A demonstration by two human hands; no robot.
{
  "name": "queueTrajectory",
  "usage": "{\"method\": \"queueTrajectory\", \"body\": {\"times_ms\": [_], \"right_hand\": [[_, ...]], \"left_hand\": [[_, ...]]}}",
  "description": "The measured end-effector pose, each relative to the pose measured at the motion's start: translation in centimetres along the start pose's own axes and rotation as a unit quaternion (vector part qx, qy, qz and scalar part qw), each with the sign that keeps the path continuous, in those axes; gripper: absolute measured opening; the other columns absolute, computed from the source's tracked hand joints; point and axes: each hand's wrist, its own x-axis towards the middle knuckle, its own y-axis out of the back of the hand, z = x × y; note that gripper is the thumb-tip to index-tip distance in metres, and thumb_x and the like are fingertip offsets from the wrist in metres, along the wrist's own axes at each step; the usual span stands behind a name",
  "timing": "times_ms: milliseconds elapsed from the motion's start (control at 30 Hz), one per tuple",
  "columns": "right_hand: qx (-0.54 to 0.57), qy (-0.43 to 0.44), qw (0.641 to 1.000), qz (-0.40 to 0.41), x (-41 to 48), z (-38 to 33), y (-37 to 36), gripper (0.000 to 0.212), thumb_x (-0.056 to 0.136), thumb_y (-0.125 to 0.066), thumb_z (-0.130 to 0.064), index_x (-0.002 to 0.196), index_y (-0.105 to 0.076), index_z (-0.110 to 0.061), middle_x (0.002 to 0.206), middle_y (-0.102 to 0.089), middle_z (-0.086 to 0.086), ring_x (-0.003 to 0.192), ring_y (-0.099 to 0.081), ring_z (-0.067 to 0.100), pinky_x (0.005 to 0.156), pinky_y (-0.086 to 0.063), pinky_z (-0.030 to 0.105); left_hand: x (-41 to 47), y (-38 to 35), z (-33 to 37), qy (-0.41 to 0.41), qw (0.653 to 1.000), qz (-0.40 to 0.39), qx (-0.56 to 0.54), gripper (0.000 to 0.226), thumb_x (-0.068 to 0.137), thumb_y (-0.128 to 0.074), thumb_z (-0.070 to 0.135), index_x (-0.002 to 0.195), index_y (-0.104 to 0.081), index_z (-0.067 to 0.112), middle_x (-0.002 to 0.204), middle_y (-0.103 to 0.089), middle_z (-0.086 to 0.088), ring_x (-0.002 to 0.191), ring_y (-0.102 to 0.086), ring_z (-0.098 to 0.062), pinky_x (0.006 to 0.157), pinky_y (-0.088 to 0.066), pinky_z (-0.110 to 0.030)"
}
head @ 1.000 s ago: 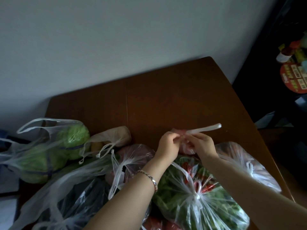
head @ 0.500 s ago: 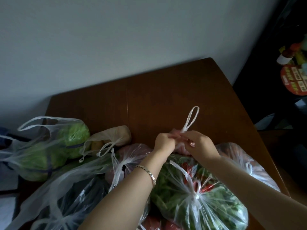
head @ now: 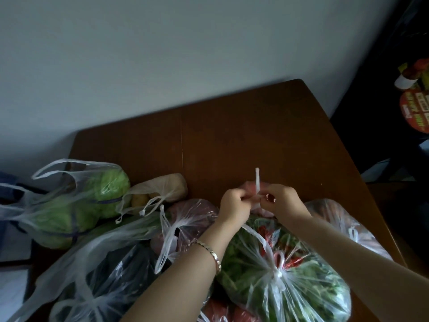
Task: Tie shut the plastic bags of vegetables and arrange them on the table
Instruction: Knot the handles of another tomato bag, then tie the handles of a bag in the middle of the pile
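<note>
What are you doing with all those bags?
Someone is tying a small pinkish bag shut at the brown table. The left hand and right hand both pinch its handles, and one white handle end sticks straight up between them. The bag of leafy greens nearest the camera is already knotted. The cabbage bag on the left has its handles loose.
</note>
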Motion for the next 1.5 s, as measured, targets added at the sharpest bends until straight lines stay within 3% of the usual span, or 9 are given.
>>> {"method": "queueTrajectory", "body": {"times_ms": [167,333,533,667,800,900,1067,1300,1500], "right_hand": [[0.133,-0.083,0.986,0.054,-0.7,0.7,-0.6,0.012,0.076,-0.07,-0.006,0.086,-0.071,-0.012,0.08,-0.068,0.004,0.072,-0.061,0.018,0.067,-0.051,0.027],[0.277,-0.163,0.945,0.054,-0.3,-0.1,0.0,0.02,0.073,-0.072,-0.001,0.071,-0.063,-0.018,0.068,-0.063,-0.002,0.06,-0.056,0.008,0.05,-0.045,0.011],[0.513,-0.284,0.8,-0.127,0.4,1.1,1.3,0.026,0.084,-0.047,0.014,0.07,-0.052,-0.007,0.045,-0.04,-0.001,0.032,-0.033,0.004,0.029,-0.024,0.012],[0.37,-0.176,0.906,-0.104,-0.1,1.8,1.0,0.028,0.076,-0.06,0.014,0.084,-0.069,-0.012,0.075,-0.063,0.017,0.052,-0.057,0.011,0.048,-0.048,0.015],[0.085,0.019,0.996,0.017,-0.3,2.1,0.5,0.019,0.076,-0.07,-0.003,0.091,-0.074,-0.013,0.088,-0.067,-0.001,0.081,-0.062,0.013,0.072,-0.049,0.015],[-0.066,0.169,0.982,0.055,-0.4,2.6,0.4,0.013,0.078,-0.063,-0.012,0.085,-0.074,-0.009,0.09,-0.069,0.006,0.078,-0.066,0.021,0.07,-0.055,0.03],[-0.188,0.245,0.951,0.014,-0.3,2.9,0.7,0.011,0.073,-0.073,-0.011,0.083,-0.068,-0.009,0.084,-0.06,0.01,0.067,-0.062,0.024,0.052,-0.05,0.028],[-0.123,0.213,0.969,-0.033,-1.8,3.0,0.6,0.031,0.086,-0.041,-0.028,0.077,-0.063,-0.009,0.084,-0.06,0.008,0.078,-0.053,0.017,0.062,-0.047,0.032],[-0.147,0.105,0.98,-0.087,-2.1,2.7,1.7,0.017,0.091,-0.048,-0.023,0.088,-0.062,-0.015,0.097,-0.061,0.006,0.087,-0.059,0.024,0.075,-0.05,0.041]], "left_hand": [[-0.5,-0.8,0.0,-0.048,0.998,0.025,0.03,0.02,0.09,-0.052,0.004,0.101,-0.067,-0.001,0.097,-0.064,-0.01,0.071,-0.056,-0.003,0.057,-0.038,0.0],[-0.1,-1.0,-0.6,-0.073,0.993,0.071,0.064,0.021,0.09,-0.054,0.009,0.107,-0.066,0.001,0.107,-0.062,-0.012,0.096,-0.055,-0.017,0.076,-0.036,-0.012],[0.1,-0.6,-0.6,-0.119,0.991,0.012,0.06,0.02,0.089,-0.056,0.011,0.094,-0.07,-0.003,0.096,-0.066,-0.018,0.086,-0.058,-0.024,0.074,-0.046,-0.031],[0.1,-1.2,0.2,0.02,0.999,-0.039,-0.02,0.027,0.091,-0.056,0.02,0.113,-0.064,0.005,0.112,-0.066,-0.012,0.1,-0.059,-0.021,0.08,-0.042,-0.023],[0.3,-1.0,0.8,0.078,0.993,-0.057,-0.064,0.033,0.091,-0.057,0.023,0.119,-0.061,0.007,0.118,-0.064,-0.012,0.109,-0.058,-0.023,0.081,-0.039,-0.021],[0.2,-0.8,0.8,0.098,0.99,-0.06,-0.076,0.03,0.091,-0.057,0.016,0.116,-0.062,0.003,0.108,-0.065,-0.009,0.098,-0.058,-0.018,0.077,-0.038,-0.019],[0.4,-0.9,0.4,0.102,0.992,-0.03,-0.072,0.024,0.086,-0.063,0.013,0.109,-0.067,0.004,0.102,-0.069,-0.009,0.095,-0.062,-0.018,0.077,-0.042,-0.022],[0.9,-1.6,0.0,0.024,0.994,0.037,0.096,0.02,0.087,-0.056,0.009,0.099,-0.071,0.003,0.103,-0.071,-0.015,0.098,-0.064,-0.026,0.073,-0.039,-0.021],[0.1,-1.3,0.8,0.032,0.984,0.044,0.169,0.024,0.088,-0.05,0.005,0.097,-0.072,0.007,0.105,-0.07,-0.014,0.103,-0.061,-0.031,0.09,-0.05,-0.035]]}}
